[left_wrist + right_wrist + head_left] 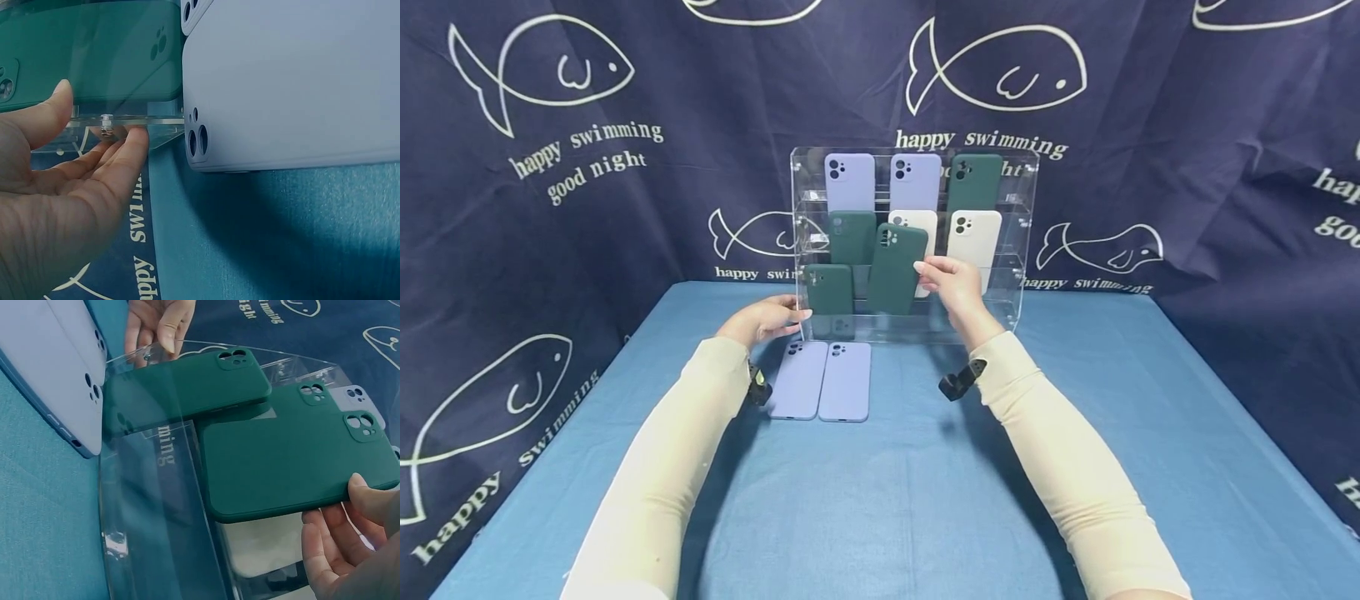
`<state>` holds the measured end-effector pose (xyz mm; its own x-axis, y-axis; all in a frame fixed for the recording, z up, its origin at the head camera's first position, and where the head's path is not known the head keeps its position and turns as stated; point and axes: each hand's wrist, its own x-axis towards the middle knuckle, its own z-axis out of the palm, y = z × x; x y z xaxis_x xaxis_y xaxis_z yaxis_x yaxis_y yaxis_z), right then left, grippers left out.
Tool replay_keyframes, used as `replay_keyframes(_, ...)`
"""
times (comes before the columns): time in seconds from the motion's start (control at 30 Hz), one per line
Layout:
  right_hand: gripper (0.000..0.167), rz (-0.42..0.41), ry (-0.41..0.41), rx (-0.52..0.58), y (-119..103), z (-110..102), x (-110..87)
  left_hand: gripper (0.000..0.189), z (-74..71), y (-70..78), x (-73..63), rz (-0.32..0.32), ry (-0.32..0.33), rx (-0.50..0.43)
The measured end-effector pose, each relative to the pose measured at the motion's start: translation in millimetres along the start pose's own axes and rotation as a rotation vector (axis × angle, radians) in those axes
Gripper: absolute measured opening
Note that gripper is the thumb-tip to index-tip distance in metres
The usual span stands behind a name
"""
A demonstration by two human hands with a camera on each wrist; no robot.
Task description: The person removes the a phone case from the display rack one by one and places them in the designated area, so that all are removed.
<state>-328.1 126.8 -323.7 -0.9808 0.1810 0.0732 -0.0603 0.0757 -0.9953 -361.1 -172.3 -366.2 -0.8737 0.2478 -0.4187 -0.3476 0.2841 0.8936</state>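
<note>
Thumb and fingers of the right hand (pixel 953 283) pinch a green phone case (pixel 897 271) by its side edge, thumb in front and fingers behind, a hold that probably leaves the lower end free while the camera hole stays on top. That case tilts a little in front of the middle column of the clear stand (pixel 917 329), hiding most of a white case (pixel 927 220); whether its lower end rests on anything cannot be told.

The left hand (pixel 767 318) grips the stand's left edge, thumb on one side and bent fingers close together on the other, seemingly to steady something light. Just beside it, a second green case (pixel 830 290) stands in the bottom row.

Higher up, two upright purple cases (pixel 850 179) and a third green case (pixel 974 183) fill the top row, with a fourth green case (pixel 852 240) and another white case (pixel 973 237) below; stepped rows appear meant to let each back show. Two flat purple cases (pixel 846 383) lie side by side on the blue cloth (pixel 910 500) before the stand, conveniently near both hands.
</note>
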Motion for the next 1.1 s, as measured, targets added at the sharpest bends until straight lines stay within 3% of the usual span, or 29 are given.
replay_keyframes(0.17, 0.037, -0.002, 0.003, 0.03, -5, -2, -3.2, 0.073, 0.5, 0.0, -0.9, 0.004, -0.006, -0.001)
replay_keyframes(0.43, 0.037, -0.001, -0.069, 0.071, -9, -9, -15.3, 0.072, 1.2, -0.1, -1.7, 0.006, -0.003, -0.006)
replay_keyframes(0.7, 0.044, 0.118, -0.156, 0.091, -6, -15, -27.2, 0.072, -0.5, -1.6, -1.3, 0.006, -0.003, 0.002)
replay_keyframes(1.1, 0.044, 0.197, -0.201, 0.109, 12, -22, -41.4, 0.073, -1.5, -1.9, -2.8, -0.001, -0.009, 0.005)
